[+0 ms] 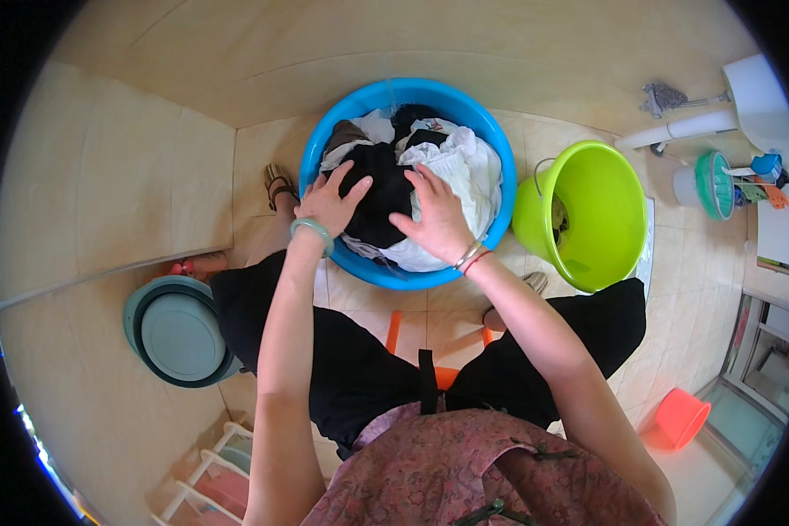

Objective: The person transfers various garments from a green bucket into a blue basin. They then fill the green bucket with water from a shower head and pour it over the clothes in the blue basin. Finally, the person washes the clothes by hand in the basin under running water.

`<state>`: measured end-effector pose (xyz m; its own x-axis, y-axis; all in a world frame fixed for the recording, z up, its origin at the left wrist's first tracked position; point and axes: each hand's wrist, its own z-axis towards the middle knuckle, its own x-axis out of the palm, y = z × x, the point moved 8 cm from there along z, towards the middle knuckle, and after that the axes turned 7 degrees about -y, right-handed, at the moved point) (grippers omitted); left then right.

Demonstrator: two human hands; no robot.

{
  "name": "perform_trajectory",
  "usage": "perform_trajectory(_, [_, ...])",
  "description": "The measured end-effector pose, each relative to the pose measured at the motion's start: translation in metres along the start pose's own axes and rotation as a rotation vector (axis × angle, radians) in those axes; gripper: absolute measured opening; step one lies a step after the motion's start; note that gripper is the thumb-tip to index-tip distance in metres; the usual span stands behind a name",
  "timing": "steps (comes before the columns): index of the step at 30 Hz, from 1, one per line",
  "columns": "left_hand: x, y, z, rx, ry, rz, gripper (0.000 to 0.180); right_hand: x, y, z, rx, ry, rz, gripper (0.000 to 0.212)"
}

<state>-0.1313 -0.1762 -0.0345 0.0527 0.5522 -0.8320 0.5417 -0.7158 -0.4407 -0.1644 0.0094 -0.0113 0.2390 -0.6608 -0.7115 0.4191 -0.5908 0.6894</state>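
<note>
A round blue basin stands on the floor in front of me, heaped with laundry. Black cloth lies in its middle, with white garments to the right and a brown piece at the far left. My left hand rests on the left side of the black cloth, fingers spread. At its right edge, where black meets white, is my right hand, its fingers also apart. Neither hand grips any cloth. The undersides of both palms are hidden.
A lime-green bucket with something dark inside stands right of the basin. Grey-green basins are at left, a white rack at lower left. An orange-red bucket and a small lined bin stand at right. Tiled walls enclose the far side.
</note>
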Motion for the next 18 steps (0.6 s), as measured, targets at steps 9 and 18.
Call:
perform_trajectory(9, [0.131,0.046,0.003,-0.016,0.094,0.018,0.070,0.097,-0.028,-0.038,-0.085,0.334,-0.310,0.079])
perform_trajectory(18, [0.168,0.078,0.017,-0.024,0.168,0.015,0.075,0.132,-0.047,-0.038,-0.124,0.366,-0.392,0.073])
